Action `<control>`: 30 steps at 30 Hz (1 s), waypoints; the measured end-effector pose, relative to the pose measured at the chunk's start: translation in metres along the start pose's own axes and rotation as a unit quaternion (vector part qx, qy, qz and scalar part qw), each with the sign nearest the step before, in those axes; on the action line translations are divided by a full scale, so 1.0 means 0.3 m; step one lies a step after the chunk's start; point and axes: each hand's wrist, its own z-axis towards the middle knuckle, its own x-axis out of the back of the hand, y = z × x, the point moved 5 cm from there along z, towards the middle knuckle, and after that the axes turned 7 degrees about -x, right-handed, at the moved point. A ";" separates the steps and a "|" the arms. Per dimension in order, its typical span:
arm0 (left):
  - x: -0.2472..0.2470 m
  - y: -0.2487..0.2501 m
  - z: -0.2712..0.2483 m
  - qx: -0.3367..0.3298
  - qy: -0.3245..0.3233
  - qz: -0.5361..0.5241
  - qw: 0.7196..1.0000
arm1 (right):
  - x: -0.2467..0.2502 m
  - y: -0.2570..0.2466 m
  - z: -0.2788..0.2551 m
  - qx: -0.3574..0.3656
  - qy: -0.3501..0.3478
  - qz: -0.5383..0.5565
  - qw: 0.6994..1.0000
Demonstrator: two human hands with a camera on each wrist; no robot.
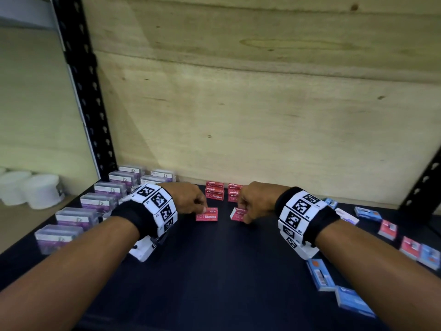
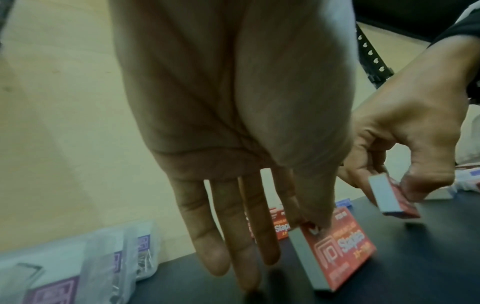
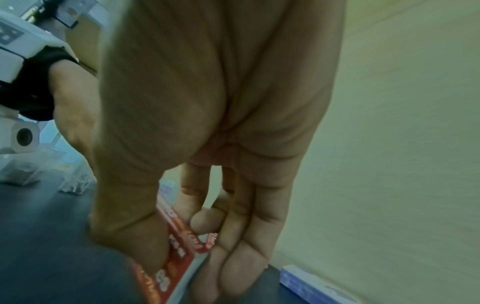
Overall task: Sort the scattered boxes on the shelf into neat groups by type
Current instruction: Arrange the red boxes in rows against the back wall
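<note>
My left hand [image 1: 201,208] pinches the top edge of a red staples box [image 1: 207,215] that stands on the dark shelf [image 1: 214,271]. In the left wrist view the left hand [image 2: 309,222] holds that box [image 2: 345,244] with the thumb at its upper corner, and the other fingers hang straight. My right hand [image 1: 243,215] grips a second red staples box [image 1: 238,214], tilted just above the shelf. The right wrist view shows the right hand [image 3: 187,246] with the thumb and fingers clamped on this box [image 3: 168,273]. Two stacks of red staples boxes [image 1: 214,191] stand against the back wall behind both hands.
Rows of clear plastic boxes with purple labels [image 1: 78,217] fill the shelf's left side. Several blue and red boxes [image 1: 410,247] lie scattered on the right, and two blue ones [image 1: 321,274] lie near my right forearm. A black upright post [image 1: 83,87] stands at the left.
</note>
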 end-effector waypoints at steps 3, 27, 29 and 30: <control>0.011 -0.001 0.028 0.002 0.020 0.001 1.000 | 0.002 0.015 0.021 -0.018 0.014 -0.009 1.000; 0.027 -0.036 0.078 0.043 0.058 0.011 0.997 | 0.006 0.080 0.022 -0.052 -0.015 0.050 0.997; 0.028 -0.039 0.078 0.051 0.063 0.004 0.997 | 0.014 0.075 0.022 -0.051 -0.011 0.049 0.997; 0.029 -0.039 0.078 0.052 0.067 0.001 0.996 | 0.018 0.072 0.021 -0.051 -0.009 0.048 0.997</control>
